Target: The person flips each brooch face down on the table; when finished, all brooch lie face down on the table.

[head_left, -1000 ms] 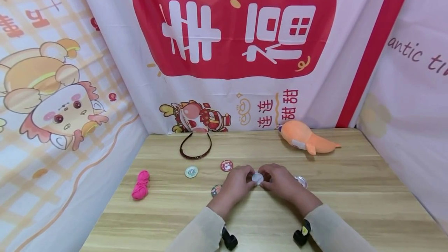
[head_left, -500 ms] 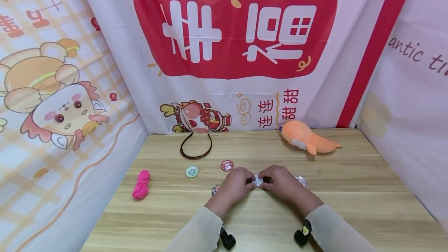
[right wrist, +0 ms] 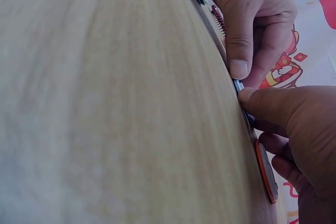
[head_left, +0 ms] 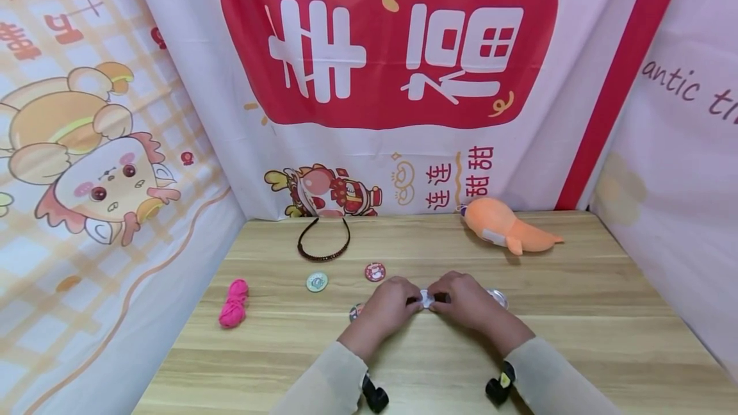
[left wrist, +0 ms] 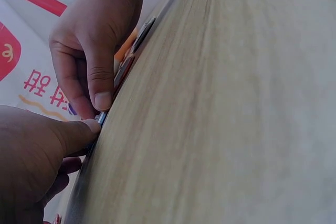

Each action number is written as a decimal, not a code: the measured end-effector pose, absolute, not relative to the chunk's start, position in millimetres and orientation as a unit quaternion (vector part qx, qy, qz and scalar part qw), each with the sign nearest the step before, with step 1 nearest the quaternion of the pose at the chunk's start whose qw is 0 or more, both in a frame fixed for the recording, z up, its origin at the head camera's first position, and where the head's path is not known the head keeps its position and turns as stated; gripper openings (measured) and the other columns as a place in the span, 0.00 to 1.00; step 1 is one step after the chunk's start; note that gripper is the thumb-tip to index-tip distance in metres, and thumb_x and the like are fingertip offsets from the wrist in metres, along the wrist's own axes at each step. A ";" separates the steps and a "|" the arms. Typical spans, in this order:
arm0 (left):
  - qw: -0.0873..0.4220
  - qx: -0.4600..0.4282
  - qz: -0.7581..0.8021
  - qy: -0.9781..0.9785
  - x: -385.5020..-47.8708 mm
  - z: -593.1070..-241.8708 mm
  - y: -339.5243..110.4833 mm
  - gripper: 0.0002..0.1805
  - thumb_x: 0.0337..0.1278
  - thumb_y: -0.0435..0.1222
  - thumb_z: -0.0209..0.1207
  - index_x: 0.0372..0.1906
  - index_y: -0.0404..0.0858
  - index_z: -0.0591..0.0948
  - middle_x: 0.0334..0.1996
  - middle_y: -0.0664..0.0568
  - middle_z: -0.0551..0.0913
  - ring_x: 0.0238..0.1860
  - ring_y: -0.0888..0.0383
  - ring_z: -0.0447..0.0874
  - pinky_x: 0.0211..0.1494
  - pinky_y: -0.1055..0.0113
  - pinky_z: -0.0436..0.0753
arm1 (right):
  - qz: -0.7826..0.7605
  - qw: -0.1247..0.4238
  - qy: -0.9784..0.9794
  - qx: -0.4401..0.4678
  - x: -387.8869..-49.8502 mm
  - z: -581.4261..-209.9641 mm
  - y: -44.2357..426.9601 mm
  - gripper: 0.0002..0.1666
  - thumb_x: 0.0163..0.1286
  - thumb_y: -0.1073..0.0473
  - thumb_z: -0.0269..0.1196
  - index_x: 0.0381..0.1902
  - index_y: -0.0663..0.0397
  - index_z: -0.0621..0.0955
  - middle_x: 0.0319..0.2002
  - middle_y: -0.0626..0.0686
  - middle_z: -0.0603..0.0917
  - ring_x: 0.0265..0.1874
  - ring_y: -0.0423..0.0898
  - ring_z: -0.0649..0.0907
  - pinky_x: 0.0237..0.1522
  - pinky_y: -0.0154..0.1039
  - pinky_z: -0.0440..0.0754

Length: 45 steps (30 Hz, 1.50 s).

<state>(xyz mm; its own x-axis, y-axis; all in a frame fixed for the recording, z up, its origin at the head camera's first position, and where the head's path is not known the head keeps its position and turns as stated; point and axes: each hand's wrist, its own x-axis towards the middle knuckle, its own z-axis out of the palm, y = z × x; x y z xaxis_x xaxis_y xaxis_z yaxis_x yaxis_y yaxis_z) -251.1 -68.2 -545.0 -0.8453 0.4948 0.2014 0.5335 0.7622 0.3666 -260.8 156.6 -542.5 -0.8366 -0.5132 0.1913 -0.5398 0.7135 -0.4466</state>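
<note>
Between the hands is a small round silvery-white badge [head_left: 426, 299], low over the table or on it; I cannot tell which. My left hand [head_left: 390, 305] pinches its left edge with thumb and fingers, while my right hand [head_left: 463, 298] pinches its right edge. In both wrist views the badge shows only as a thin edge between the thumb tips. A dark patterned round badge [head_left: 356, 311] lies partly hidden beside my left hand. Behind my right wrist another silvery round badge [head_left: 498, 298] shows in part.
On the wooden table [head_left: 323, 364] lie a red badge [head_left: 375, 271], a light green badge [head_left: 316, 282] and pink yarn [head_left: 233, 303]. A dark headband [head_left: 324, 255] and an orange plush toy [head_left: 510, 226] lie near the back, before a printed cloth [head_left: 392, 146].
The badge between my hands shows less of its round face than a second ago, and the fingers cover more of it. Both hands stay in nearly the same place.
</note>
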 end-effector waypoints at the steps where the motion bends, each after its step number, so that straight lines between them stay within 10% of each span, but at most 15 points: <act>1: 0.046 -0.275 -0.208 -0.938 -250.9 -544.5 -68.1 0.06 0.70 0.44 0.72 0.45 0.49 0.94 0.42 0.59 0.91 0.45 0.63 0.85 0.54 0.67 0.86 | 0.249 0.028 -0.925 0.286 -261.1 -542.6 156.8 0.12 0.71 0.53 0.77 0.51 0.44 0.93 0.48 0.43 0.92 0.53 0.46 0.88 0.61 0.53 0.88; 28: 0.033 -0.271 -0.211 -0.939 -254.1 -540.5 -71.9 0.09 0.71 0.45 0.72 0.49 0.48 0.94 0.46 0.59 0.92 0.50 0.61 0.86 0.60 0.64 0.86 | 0.249 0.002 -0.933 0.261 -262.4 -539.1 154.0 0.14 0.71 0.50 0.78 0.51 0.43 0.92 0.48 0.42 0.92 0.53 0.43 0.87 0.62 0.51 0.88; 45: 0.028 -0.091 -0.245 -0.965 -297.2 -524.7 -135.2 0.24 0.65 0.43 0.76 0.61 0.38 0.86 0.54 0.43 0.88 0.58 0.45 0.86 0.67 0.48 0.85 | 0.253 -0.014 -0.940 0.229 -260.7 -540.1 152.8 0.15 0.69 0.47 0.79 0.51 0.39 0.92 0.51 0.41 0.91 0.54 0.42 0.86 0.64 0.51 0.87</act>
<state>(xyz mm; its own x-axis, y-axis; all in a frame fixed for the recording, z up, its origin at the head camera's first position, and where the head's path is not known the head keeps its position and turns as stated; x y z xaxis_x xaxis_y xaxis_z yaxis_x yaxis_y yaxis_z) -297.2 -135.2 -524.7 -0.9817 0.1629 0.0986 0.1902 0.8629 0.4682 -260.7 152.8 -540.1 -0.8950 -0.4368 0.0899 -0.4228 0.7670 -0.4827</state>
